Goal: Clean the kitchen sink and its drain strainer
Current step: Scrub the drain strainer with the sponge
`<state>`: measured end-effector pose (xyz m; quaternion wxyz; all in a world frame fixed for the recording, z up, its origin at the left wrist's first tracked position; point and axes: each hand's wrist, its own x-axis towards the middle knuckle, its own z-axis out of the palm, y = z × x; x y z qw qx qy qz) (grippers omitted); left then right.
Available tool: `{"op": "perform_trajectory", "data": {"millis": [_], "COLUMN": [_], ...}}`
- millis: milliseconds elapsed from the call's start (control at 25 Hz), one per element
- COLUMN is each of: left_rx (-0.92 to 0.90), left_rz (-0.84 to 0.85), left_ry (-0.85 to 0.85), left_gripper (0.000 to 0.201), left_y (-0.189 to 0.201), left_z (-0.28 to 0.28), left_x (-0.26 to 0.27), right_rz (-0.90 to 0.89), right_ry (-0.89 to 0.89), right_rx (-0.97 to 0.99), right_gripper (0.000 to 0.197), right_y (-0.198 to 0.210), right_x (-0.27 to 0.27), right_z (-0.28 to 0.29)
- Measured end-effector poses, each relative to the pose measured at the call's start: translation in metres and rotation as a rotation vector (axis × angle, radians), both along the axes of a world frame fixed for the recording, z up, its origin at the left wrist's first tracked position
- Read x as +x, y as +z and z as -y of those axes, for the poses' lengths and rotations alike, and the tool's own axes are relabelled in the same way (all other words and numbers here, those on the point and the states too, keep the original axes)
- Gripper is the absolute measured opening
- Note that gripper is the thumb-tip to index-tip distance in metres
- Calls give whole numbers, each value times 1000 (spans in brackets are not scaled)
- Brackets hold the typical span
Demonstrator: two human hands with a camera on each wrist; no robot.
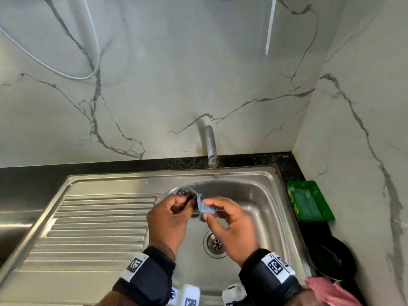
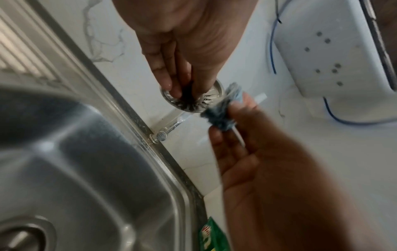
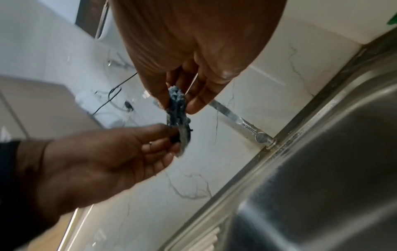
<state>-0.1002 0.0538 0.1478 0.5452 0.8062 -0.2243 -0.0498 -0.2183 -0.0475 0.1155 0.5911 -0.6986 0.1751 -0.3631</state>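
Observation:
Over the steel sink [image 1: 254, 195], my left hand [image 1: 176, 208] grips the round metal drain strainer [image 1: 187, 194], fingers curled round its black centre knob. My right hand [image 1: 206, 209] pinches a small blue scrub pad [image 1: 203, 206] between thumb and fingers and presses it against the strainer's right rim. In the left wrist view the slotted strainer [image 2: 206, 100] faces the camera, with the pad [image 2: 225, 110] on its edge. In the right wrist view the strainer [image 3: 184, 139] appears edge-on under the pad [image 3: 177, 103]. The open drain [image 1: 215, 242] lies below the hands.
A steel tap [image 1: 210, 149] stands behind the basin. The ribbed drainboard [image 1: 99, 221] lies to the left. On the right counter are a green soap tray [image 1: 309, 202], a black pan [image 1: 331, 261] and a pink cloth [image 1: 326, 290]. A white wall appliance [image 2: 333, 51] hangs above.

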Motion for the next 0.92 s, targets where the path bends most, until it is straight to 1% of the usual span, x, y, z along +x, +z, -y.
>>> {"op": "perform_trajectory", "data": {"millis": [80,120,160,200,240,320,360,400,480,560,600,640,720,800,880,920], "left_rx": [10,21,36,53,72,111,132,151,160,178,183,188,186,132,51,21], "left_rz": [-63,-79,-89,-94,-97,-83,-62,-33,11,12,-6,-29,-65,-148,-289,-348], "left_ry": [86,107,115,112,103,86,87,97,101,94,95,101,137,180,213,220], "left_gripper": [10,9,10,11,11,10,9,8,11,17,15,12,7,8,11,13], "left_y": [2,2,1,1,2,2,3,4,3,0,-1,-2,-2,-5,-12,-17], "left_z": [-2,-3,-4,-5,-4,-1,2,4,5,3,2,2,4,6,6,6], "left_x": [-1,-3,-7,-12,-16,-18,-18,-17,-17,-19,-19,-19,-16,-10,-6,-4], "right_rz": [-6,0,21,31,22,-63,-123,-180,-256,-255,-260,-281,-398,-539,-634,-642], "right_ry": [41,41,20,-20,-60,-111,-116,-109,-87,-66,-85,-121,-175,-149,-59,-36], "right_rx": [22,40,8,-98,-253,-581,-680,-717,-679,-627,-634,-678,-795,-832,-768,-729], "right_gripper": [28,27,27,25,23,22,23,25,26,24,22,20,16,14,20,25], "right_y": [-5,-4,-1,1,3,-2,-10,-19,-31,-28,-24,-19,-14,-20,-28,-30], "right_x": [-2,-1,1,4,7,8,6,2,-5,-5,-2,1,8,14,18,19], "right_z": [-4,-5,-3,0,2,2,0,-3,-8,-10,-8,-7,-6,-21,-38,-42]}}
